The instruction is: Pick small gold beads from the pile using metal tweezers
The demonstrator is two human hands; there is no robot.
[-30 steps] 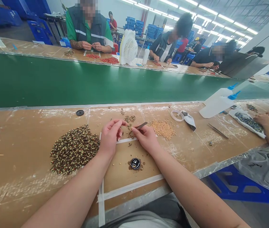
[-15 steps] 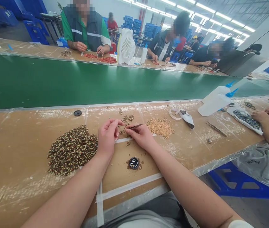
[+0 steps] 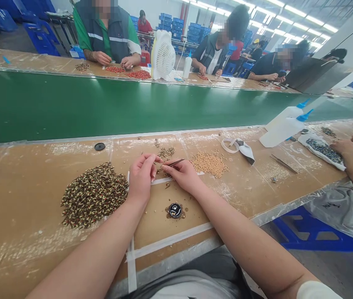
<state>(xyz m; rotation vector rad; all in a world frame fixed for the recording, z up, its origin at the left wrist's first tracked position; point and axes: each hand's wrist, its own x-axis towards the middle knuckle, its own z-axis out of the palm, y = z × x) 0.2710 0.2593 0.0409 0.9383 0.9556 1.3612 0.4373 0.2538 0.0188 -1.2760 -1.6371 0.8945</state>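
My left hand is closed in a pinch above the table, its thumb and forefinger pressed together. Whatever sits between those fingertips is too small to make out. In my right hand are thin dark tweezers, their tips reaching to the left fingertips. Left of my left hand lies a large heap of small dark, cream and red pieces. Beyond the hands are several loose gold-and-dark pieces. A pile of tan beads lies right of my right hand. Between my forearms stands a small round dish of glossy black liquid.
A black round lid lies at the back left. To the right are a white strap, white squeeze bottles, another pair of tweezers and a co-worker's hands. A green belt runs beyond the table, with people across it.
The camera view has shifted slightly. Both hands stay together in nearly the same place, the tweezers still at the left fingertips.
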